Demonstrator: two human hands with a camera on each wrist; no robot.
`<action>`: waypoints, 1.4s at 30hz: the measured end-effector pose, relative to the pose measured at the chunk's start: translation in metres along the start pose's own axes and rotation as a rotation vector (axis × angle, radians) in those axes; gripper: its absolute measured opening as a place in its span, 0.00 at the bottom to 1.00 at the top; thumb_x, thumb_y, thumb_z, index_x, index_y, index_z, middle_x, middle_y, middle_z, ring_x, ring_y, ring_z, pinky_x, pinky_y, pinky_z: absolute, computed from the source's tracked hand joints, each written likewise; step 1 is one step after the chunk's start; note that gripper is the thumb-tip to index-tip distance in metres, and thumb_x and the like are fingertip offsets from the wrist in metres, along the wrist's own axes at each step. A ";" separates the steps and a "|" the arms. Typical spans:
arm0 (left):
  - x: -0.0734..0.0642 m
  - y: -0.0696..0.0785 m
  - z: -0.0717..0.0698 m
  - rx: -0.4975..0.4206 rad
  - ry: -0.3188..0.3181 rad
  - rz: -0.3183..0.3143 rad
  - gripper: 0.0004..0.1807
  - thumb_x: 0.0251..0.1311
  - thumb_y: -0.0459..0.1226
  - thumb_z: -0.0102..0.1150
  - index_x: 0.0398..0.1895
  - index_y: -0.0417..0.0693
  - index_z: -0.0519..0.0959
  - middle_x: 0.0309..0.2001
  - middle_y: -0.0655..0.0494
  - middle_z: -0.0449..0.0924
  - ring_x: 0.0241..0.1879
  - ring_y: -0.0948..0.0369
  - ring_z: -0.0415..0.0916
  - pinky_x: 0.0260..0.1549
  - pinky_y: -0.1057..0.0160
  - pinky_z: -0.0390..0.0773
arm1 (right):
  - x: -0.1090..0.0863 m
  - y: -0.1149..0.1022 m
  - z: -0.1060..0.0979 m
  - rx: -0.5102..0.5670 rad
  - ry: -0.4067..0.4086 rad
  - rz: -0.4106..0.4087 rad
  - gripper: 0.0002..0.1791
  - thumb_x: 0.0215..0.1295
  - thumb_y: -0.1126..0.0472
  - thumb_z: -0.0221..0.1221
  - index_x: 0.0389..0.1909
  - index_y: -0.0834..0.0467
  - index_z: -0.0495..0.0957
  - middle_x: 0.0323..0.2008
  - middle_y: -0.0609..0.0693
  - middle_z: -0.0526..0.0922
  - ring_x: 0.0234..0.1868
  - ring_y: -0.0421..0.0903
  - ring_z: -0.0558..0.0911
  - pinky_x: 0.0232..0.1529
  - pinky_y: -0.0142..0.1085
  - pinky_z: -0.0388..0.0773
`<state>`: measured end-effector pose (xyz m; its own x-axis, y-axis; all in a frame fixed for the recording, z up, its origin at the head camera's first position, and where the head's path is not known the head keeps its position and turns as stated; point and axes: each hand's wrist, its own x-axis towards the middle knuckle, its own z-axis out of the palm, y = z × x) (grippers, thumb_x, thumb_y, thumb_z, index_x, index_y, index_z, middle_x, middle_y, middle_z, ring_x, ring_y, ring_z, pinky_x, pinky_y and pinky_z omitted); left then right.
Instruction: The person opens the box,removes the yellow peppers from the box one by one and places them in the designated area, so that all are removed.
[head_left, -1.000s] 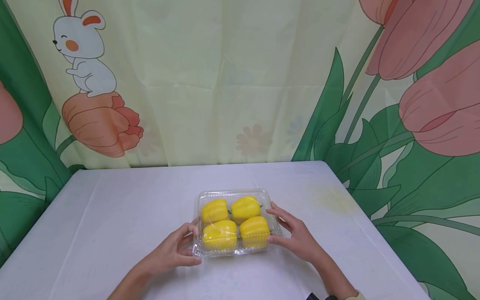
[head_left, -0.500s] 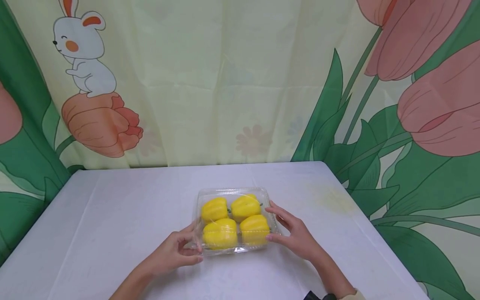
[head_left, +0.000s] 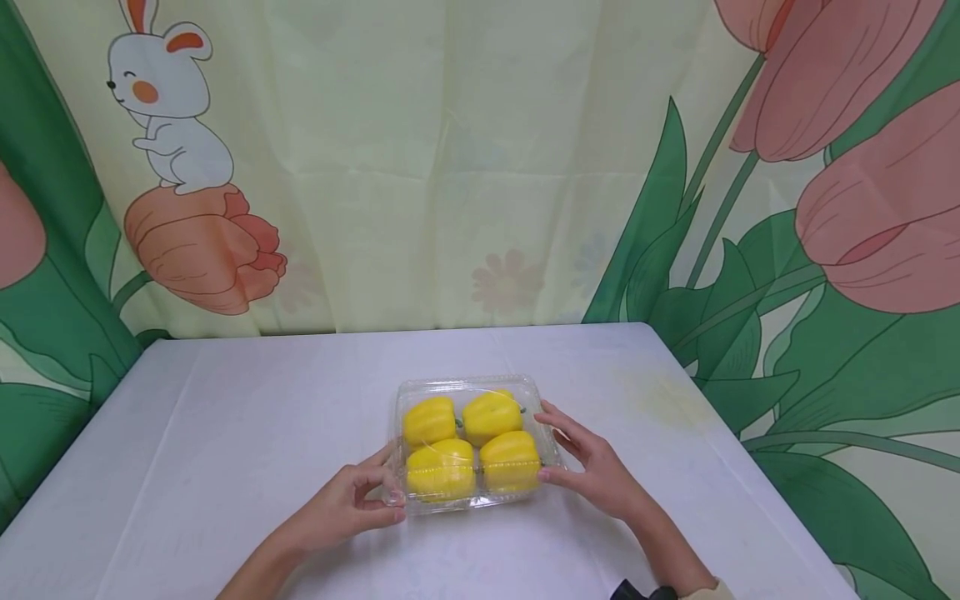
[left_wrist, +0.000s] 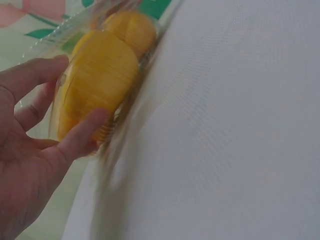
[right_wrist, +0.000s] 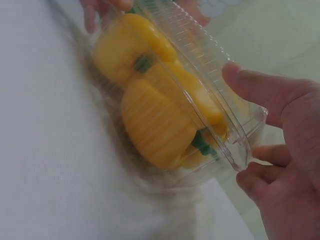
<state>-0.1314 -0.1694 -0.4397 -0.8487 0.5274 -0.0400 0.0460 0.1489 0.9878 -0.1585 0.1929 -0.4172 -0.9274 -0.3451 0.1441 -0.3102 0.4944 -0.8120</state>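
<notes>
A clear plastic clamshell box [head_left: 468, 384] with a ribbed rim stands near the middle of the table, between both hands. Inside it are several yellow bell peppers [head_left: 441, 469] with green stems. My left hand [head_left: 347, 504] holds the box's left side, thumb at the near corner and other fingers along the edge. On the opposite side my right hand [head_left: 596, 473] grips the box between thumb and fingers. In the right wrist view, the right thumb [right_wrist: 240, 80] lies on the lid's rim, while fingers bend around the lower corner. The lid covers the peppers.
A white cloth covers the table [head_left: 262, 417]. Behind it hangs a pale curtain [head_left: 390, 167] printed with a rabbit and large pink tulips. The table's right edge runs beside the printed green leaves.
The box rose very slightly toward the back half a second ago and has come down a little since. Both hands keep their hold at its sides, barely shifted.
</notes>
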 end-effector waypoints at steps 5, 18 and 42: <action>-0.001 0.001 -0.001 0.005 0.024 -0.005 0.12 0.55 0.35 0.67 0.34 0.37 0.75 0.76 0.35 0.41 0.74 0.34 0.38 0.53 0.67 0.78 | 0.001 0.002 -0.001 0.018 0.003 0.005 0.38 0.56 0.54 0.69 0.67 0.54 0.67 0.75 0.52 0.58 0.75 0.56 0.58 0.64 0.47 0.67; 0.005 0.000 -0.008 0.063 0.113 0.008 0.16 0.56 0.40 0.67 0.43 0.41 0.75 0.75 0.39 0.51 0.73 0.37 0.47 0.63 0.44 0.67 | 0.002 0.002 -0.004 0.062 0.032 0.003 0.45 0.59 0.57 0.66 0.75 0.51 0.53 0.75 0.52 0.57 0.75 0.54 0.56 0.64 0.46 0.66; 0.013 0.000 -0.012 0.009 0.085 -0.072 0.39 0.62 0.41 0.61 0.74 0.52 0.56 0.77 0.46 0.48 0.72 0.40 0.55 0.63 0.49 0.71 | 0.004 0.003 -0.004 0.122 0.032 -0.001 0.40 0.61 0.59 0.65 0.72 0.56 0.58 0.72 0.57 0.62 0.72 0.55 0.64 0.63 0.43 0.68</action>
<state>-0.1493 -0.1727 -0.4388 -0.8917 0.4420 -0.0972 -0.0120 0.1916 0.9814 -0.1638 0.1964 -0.4171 -0.9340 -0.3188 0.1614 -0.2852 0.3931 -0.8742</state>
